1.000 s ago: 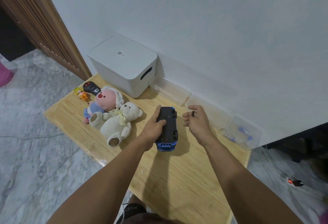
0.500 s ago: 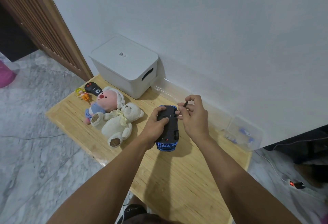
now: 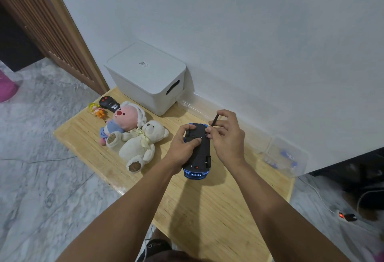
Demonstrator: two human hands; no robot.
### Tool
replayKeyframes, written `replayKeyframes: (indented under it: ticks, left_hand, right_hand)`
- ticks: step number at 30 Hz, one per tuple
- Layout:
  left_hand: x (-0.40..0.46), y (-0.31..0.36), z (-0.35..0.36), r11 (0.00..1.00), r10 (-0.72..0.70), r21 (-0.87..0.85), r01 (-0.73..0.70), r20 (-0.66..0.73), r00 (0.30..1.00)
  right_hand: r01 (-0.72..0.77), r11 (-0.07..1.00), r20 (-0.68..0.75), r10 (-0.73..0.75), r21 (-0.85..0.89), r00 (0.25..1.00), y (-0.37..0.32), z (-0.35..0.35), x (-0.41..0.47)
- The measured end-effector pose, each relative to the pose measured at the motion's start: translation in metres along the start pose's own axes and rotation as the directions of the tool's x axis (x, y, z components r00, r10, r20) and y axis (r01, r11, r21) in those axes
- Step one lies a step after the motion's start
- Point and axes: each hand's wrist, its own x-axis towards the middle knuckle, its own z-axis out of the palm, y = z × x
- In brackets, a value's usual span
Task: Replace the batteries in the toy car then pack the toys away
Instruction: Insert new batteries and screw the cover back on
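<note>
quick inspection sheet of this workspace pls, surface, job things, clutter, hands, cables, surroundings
surface: low wooden table against a white wall.
job's things: toy car upside down on the table; white storage box, lid on; remote, pink plush, white teddy bear and small doll lie loose.
clutter: clear containers along the wall, small blue items inside.
hands: left hand grips the car; right hand holds a thin dark tool at its underside.
cables: white cable on the floor at right, to a plug with a red light.
surroundings: marble floor, slatted wooden door at left.
</note>
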Motion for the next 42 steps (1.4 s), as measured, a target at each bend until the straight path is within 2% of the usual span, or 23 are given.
replayKeyframes:
  ticks: [15,42]
  left_hand:
    - [-0.0016,0.0028,0.0040,0.998,0.060,0.015,-0.059,-0.047,0.997]
    - [-0.0067,0.0049,0.0045,0.999,0.015,0.029,-0.014,-0.045,0.999]
  right_hand:
    - [0.031,0.999,0.045,-0.029,-0.033,0.999,-0.0037,0.0042,0.0027]
    - [0.028,1.000,0.065,-0.027,-0.012,0.998,-0.0031,-0.0003,0.0058]
